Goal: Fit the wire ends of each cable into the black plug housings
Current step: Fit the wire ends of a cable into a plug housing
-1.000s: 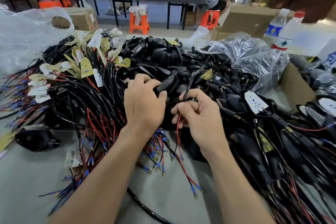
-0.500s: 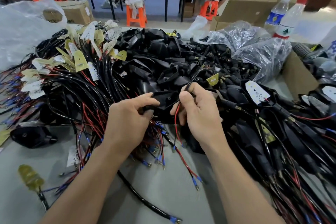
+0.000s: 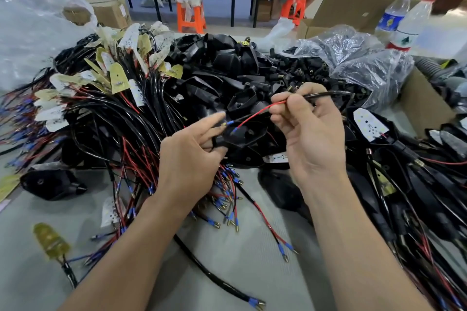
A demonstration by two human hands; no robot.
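Left grip (image 3: pixel 189 161) curled round a black plug housing (image 3: pixel 246 135), holding it from the lower-left side w/ forefinger stretched straight toward the blue-sleeved wire ends (image 3: pixel 230 123) just above the housing. Right grip (image 3: pixel 313 139) pinching a red wire (image 3: pixel 255 115) btw thumb & forefinger, other fingers loosely curled. Black cable (image 3: pixel 326 94) leaving that pinch and running off to the right. Red wire slanting down-left from right grip to the housing in left grip, w/ one blue tip at the housing's top face. Can't tell if seated or only touching. Just beyond both grips, a heap of loose black housings (image 3: pixel 222 63). Left of left grip, a thick bundle of black/red cables (image 3: pixel 108 118) w/ yellowish and white tags (image 3: pixel 117 81) at the far ends and blue-sleeved tips fanned out under the left wrist. Further left of that grip, a single housing (image 3: pixel 50 184) lying alone on the grey surface (image 3: pixel 240 260). Nearer than both grips, btw the forearms, one loose black lead (image 3: pixel 214 275) w/ a blue tip. Right of right grip, more cables, some w/ white LED boards (image 3: pixel 369 125) attached. Beyond right grip, a crumpled clear plastic bag (image 3: pixel 366 63) over small black parts, then two plastic bottles (image 3: pixel 409 23) and a cardboard box (image 3: pixel 353 5).
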